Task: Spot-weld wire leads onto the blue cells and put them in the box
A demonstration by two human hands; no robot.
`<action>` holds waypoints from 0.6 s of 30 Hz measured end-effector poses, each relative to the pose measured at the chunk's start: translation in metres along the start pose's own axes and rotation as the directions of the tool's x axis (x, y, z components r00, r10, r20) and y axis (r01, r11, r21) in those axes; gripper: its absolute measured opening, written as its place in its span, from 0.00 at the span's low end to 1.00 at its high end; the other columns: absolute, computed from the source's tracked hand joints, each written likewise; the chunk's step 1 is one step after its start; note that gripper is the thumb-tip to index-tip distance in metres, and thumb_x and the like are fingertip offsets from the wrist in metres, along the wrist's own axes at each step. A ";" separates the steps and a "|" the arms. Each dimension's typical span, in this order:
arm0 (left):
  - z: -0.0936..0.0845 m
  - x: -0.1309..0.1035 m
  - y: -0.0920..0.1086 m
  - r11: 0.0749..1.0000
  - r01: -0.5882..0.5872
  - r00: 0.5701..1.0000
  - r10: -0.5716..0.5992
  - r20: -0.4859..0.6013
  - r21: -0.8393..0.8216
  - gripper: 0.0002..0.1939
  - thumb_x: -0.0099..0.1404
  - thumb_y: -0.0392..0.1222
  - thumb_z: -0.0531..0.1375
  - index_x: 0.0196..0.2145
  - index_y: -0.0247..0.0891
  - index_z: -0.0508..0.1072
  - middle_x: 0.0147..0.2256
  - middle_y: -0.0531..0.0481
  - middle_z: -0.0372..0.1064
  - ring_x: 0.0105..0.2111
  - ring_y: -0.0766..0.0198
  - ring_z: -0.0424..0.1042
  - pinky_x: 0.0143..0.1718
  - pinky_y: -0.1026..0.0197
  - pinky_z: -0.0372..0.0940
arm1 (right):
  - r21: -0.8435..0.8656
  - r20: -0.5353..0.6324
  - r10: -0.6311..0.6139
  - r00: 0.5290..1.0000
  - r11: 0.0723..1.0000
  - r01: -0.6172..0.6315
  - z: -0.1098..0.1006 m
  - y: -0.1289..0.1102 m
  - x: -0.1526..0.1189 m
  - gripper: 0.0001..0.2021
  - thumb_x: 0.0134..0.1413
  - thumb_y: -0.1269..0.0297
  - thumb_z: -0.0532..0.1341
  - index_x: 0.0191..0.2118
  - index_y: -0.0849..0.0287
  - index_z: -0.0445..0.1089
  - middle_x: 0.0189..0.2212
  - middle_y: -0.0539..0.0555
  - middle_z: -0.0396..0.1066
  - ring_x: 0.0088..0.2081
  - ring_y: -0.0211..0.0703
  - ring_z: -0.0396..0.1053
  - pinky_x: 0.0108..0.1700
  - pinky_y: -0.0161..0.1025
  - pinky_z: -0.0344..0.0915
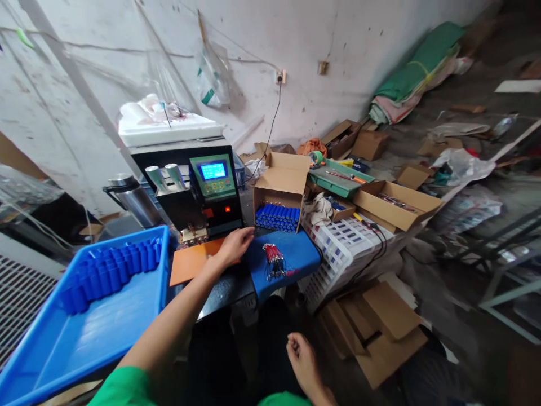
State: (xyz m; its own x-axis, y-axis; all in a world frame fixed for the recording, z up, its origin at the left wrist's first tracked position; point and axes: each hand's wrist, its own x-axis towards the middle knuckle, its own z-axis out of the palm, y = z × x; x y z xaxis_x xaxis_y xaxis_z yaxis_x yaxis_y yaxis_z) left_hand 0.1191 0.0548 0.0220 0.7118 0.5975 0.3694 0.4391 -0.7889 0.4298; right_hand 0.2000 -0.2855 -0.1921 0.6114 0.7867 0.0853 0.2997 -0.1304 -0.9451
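My left hand (pixel 237 246) is stretched out over the bench, between the spot-welder-like machine (pixel 215 186) and a blue mat (pixel 298 251). Its fingers are bent together and point toward an open cardboard box (pixel 282 176) of blue cylindrical cells (pixel 276 217). Whatever the left fingers hold, if anything, is hidden. Low over my lap, my right hand (pixel 302 361) is curled closed; I cannot make out anything inside it. A bundle of red and black wire leads (pixel 274 260) lies on the blue mat. Beneath my left wrist is an orange sheet (pixel 186 265).
At left, a blue tray (pixel 105 332) holds many blue cells (pixel 112 270) standing in rows. A steel jug (pixel 133 197) stands behind it. To the right are a white plastic crate (pixel 333 259), an open carton (pixel 397 206) and a green tray (pixel 338 179). Flattened cardboard (pixel 380 327) lies below.
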 end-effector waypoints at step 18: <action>-0.054 -0.109 -0.002 0.966 0.224 0.953 -0.246 -0.177 -0.132 0.25 0.64 0.62 0.55 0.41 0.39 0.78 0.42 0.44 0.79 0.44 0.54 0.77 0.51 0.52 0.70 | -0.015 0.108 -0.073 0.992 0.997 0.075 -0.020 -0.134 0.225 0.11 0.57 0.61 0.57 0.35 0.63 0.74 0.32 0.56 0.77 0.34 0.44 0.74 0.38 0.37 0.67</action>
State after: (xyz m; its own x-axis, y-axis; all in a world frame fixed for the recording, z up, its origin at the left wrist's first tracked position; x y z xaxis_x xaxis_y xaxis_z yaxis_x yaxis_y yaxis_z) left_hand 0.0110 -0.0010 0.0254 0.4736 0.7886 0.3922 0.5113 -0.6088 0.6066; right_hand 0.3122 -0.1027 -0.0395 0.5054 0.8546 0.1194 0.3558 -0.0804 -0.9311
